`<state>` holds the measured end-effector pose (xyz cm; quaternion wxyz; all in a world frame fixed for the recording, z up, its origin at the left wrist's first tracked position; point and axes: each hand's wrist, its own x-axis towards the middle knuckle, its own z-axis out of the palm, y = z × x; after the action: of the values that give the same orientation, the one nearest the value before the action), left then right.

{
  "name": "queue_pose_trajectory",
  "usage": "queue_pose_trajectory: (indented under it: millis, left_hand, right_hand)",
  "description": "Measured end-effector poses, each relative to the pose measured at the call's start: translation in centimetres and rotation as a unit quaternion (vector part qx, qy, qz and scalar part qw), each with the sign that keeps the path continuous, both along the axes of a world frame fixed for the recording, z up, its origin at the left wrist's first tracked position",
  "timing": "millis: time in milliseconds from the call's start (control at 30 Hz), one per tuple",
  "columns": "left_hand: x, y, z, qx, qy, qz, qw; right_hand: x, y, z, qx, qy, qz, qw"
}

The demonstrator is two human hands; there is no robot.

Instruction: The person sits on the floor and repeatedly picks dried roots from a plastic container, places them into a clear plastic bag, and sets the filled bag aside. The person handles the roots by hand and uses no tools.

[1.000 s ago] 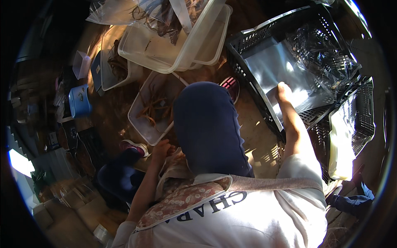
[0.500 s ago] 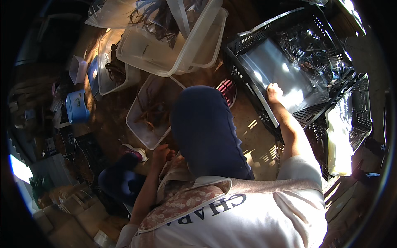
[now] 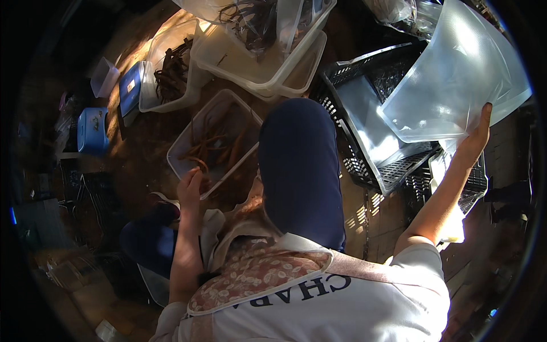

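My right hand (image 3: 476,140) grips the lower edge of a large clear plastic bag (image 3: 456,74), lifted over the black crate (image 3: 364,165) on the right. Another flat clear plastic sheet or bag (image 3: 360,114) lies inside that crate. My left hand (image 3: 190,187) is at the near edge of a translucent tray (image 3: 178,149) on the floor, its fingers curled together. Long, thin brown-orange root-like pieces (image 3: 219,149) lie in this tray, and one curved end comes close to my left fingertips. Whether those fingers hold it is hidden.
Translucent bins (image 3: 239,77) stand beyond the tray, one with dark stringy pieces (image 3: 172,68). On the left are a blue plastic stool (image 3: 92,131) and a blue box (image 3: 130,85). My raised knee (image 3: 299,165) stands between tray and crate. A second black crate (image 3: 474,185) sits at right.
My right hand has lifted a clear bag out of the crate and swung it up to the right. My left hand has moved forward from my lap to the tray's edge.
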<state>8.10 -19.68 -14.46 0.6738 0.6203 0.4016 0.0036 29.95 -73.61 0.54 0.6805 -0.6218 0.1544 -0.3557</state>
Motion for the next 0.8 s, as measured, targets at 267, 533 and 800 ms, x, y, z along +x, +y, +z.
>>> queue_pose_trajectory:
  millis: [267,533,800]
  left_hand:
    - [4.1,-0.6,12.3,-0.255,-0.344,-0.167,0.888]
    - [-2.5,7.3,12.4,0.005,-0.271,-0.002,0.962]
    - [-7.6,7.7,14.2,0.208,-0.135,-0.190,0.950]
  right_hand:
    - [-2.6,25.3,7.6,0.090,-0.009,0.463,0.881]
    - [-6.5,40.7,-4.5,0.129,0.100,0.719,0.676]
    - [1.4,42.6,8.5,-0.401,-0.129,0.633,0.650]
